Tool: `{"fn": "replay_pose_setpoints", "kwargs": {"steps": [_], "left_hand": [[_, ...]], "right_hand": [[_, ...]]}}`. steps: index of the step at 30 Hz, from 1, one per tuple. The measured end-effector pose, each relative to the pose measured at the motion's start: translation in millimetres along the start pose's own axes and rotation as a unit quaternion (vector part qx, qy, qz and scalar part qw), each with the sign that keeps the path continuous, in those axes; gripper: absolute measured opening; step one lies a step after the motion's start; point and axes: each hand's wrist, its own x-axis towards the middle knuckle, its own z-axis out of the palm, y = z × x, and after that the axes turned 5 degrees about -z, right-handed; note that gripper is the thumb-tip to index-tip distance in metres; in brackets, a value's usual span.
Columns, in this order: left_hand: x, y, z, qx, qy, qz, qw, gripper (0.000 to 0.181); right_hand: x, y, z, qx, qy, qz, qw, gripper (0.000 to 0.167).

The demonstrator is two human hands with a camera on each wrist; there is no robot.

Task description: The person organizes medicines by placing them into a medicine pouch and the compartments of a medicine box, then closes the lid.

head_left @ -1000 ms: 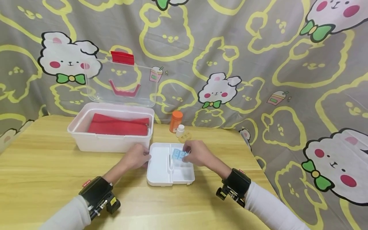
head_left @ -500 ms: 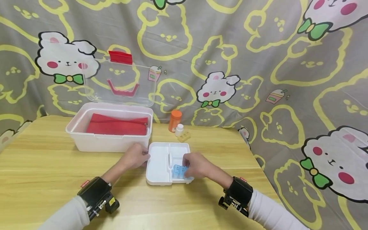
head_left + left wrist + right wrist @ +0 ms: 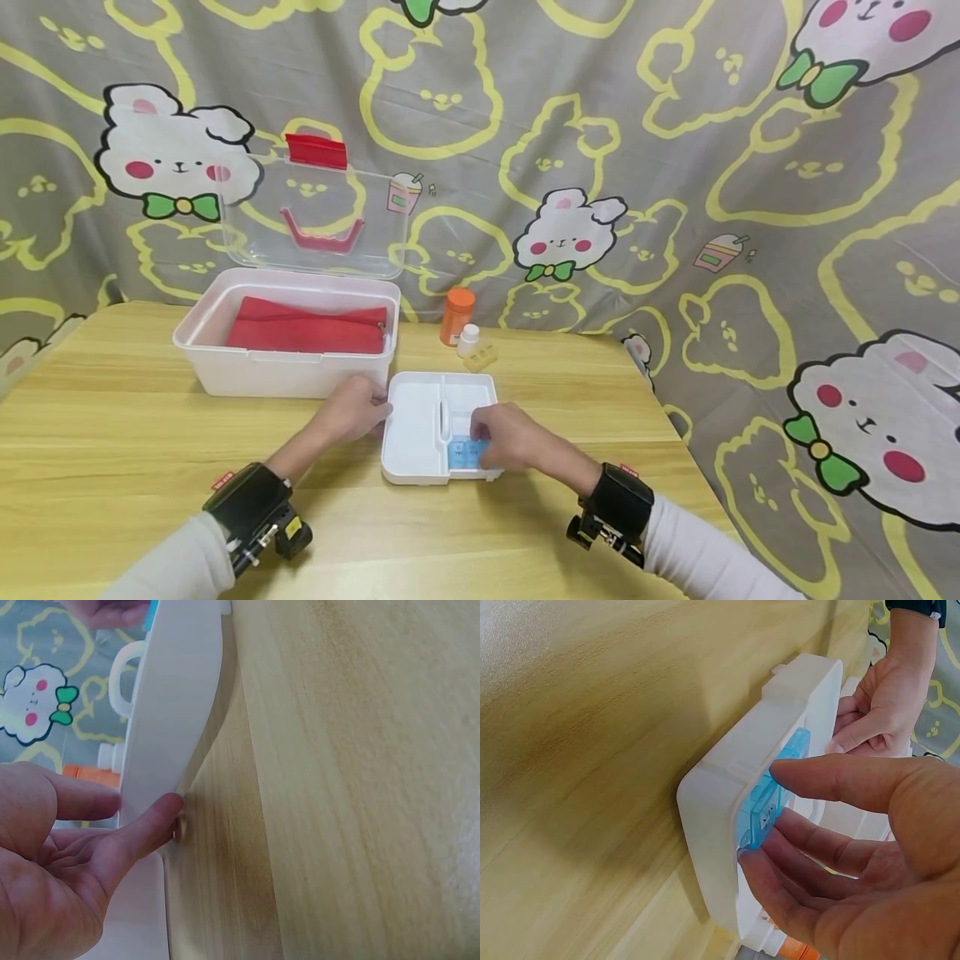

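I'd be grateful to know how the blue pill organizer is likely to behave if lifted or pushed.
The blue pill organizer probably feels stiff, as it looks like rigid translucent plastic. Its boxy shape makes rolling unlikely, and the walls of the white case should limit sliding.

The blue case (image 3: pixel 763 814) looked glossy, translucent plastic; the white tray (image 3: pixel 412 429), smooth matt plastic. The table (image 3: pixel 405 546) was smooth and wood-grained, the far-left lid (image 3: pixel 318 200) clear plastic, the far curtain (image 3: pixel 678 167) matt cloth.
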Motion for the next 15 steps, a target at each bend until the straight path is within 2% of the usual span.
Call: {"fn": "replay_pose_setpoints", "kwargs": {"steps": [10,15], "left_hand": [[-0.6,1.1,0.2,-0.006,-0.001,-0.007,1.0,0.014],[0.3,-0.3,0.5,0.002,-0.001,-0.001,1.0,0.014]], "right_hand": [[2.0,0.9,1.2,0.007,-0.006,0.015,0.9998,0.024],[2.9,2.7,0.6,0.008,-0.004,0.015,0.9998,0.023]]}}
